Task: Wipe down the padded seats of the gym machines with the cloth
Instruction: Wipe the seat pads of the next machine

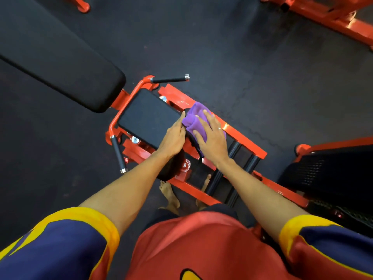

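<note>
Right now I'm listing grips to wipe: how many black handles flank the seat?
2: one handle beyond the seat, at its far corner; the other handle at its near left. More may be hidden.

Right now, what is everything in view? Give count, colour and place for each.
seat pad: one, black, centre.
cloth: one, purple, folded, at the seat pad's edge.
back pad: one, black, long, upper left.
frame: one, orange, around the seat pad.
grip handles: two, black, chrome-tipped, flanking the seat pad.
roller bars: two, black, across the frame.
neighbouring machines: two, orange and black, top right and right edge.
floor: one, dark, all around.
bare feet: two, near the frame's close rail.
left hand: one, resting on the seat pad beside the cloth.
right hand: one, flat on the cloth.
</note>
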`<action>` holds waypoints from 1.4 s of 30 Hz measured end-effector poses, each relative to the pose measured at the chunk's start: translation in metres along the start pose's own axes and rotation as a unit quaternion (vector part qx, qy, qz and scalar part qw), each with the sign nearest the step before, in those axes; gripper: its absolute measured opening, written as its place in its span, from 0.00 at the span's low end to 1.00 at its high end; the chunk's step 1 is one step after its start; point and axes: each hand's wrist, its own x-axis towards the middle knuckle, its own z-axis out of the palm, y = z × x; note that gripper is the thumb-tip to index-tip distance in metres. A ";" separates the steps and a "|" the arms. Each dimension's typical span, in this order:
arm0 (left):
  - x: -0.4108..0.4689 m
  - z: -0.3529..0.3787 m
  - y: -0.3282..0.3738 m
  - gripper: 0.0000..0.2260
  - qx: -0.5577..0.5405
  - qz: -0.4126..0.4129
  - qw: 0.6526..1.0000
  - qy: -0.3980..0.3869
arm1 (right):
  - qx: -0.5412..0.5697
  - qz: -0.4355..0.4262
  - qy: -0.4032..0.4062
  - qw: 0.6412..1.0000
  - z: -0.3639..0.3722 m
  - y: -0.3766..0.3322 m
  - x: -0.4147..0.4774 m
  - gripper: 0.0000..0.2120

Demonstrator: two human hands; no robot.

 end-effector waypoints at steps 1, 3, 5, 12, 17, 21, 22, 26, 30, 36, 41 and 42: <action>-0.001 0.000 0.002 0.23 -0.002 0.001 1.000 0.003 | -0.003 0.003 -0.009 1.000 -0.001 0.001 0.009 0.25; 0.000 0.003 0.001 0.21 0.005 0.005 1.000 0.015 | -0.002 0.030 -0.046 0.998 -0.006 -0.003 0.036 0.24; 0.001 0.006 -0.002 0.20 0.021 0.007 1.000 0.015 | 0.016 0.050 -0.100 0.994 -0.017 -0.012 0.070 0.23; 0.007 0.011 -0.008 0.25 0.052 -0.009 0.999 0.009 | 0.179 0.185 -0.244 0.935 -0.035 -0.013 0.123 0.16; 0.005 0.010 -0.009 0.25 0.067 -0.003 0.998 0.009 | 0.318 0.291 -0.221 0.875 -0.026 0.001 0.113 0.13; 0.004 0.010 -0.004 0.25 0.082 -0.018 0.996 0.011 | 0.306 0.251 -0.199 0.897 -0.028 -0.005 0.116 0.11; 0.005 0.011 -0.005 0.25 0.083 -0.021 0.996 0.013 | 0.278 0.216 -0.200 0.914 -0.027 -0.005 0.116 0.11; 0.003 0.012 -0.004 0.25 0.085 -0.012 0.996 0.003 | 0.294 0.204 -0.180 0.916 -0.022 0.003 0.109 0.08; 0.008 0.008 -0.008 0.26 0.030 -0.017 0.999 0.013 | 0.386 0.306 -0.147 0.858 -0.016 0.006 0.104 0.12; 0.034 -0.004 0.009 0.21 0.047 0.032 0.997 0.046 | 0.380 0.347 -0.056 0.855 -0.006 0.005 0.091 0.19; 0.057 0.006 0.027 0.14 0.129 0.058 0.990 0.008 | 0.359 0.256 0.008 0.897 0.008 0.008 0.039 0.12; 0.056 0.010 0.027 0.14 0.126 0.061 0.990 0.026 | 0.374 0.280 0.017 0.884 0.014 0.010 0.033 0.12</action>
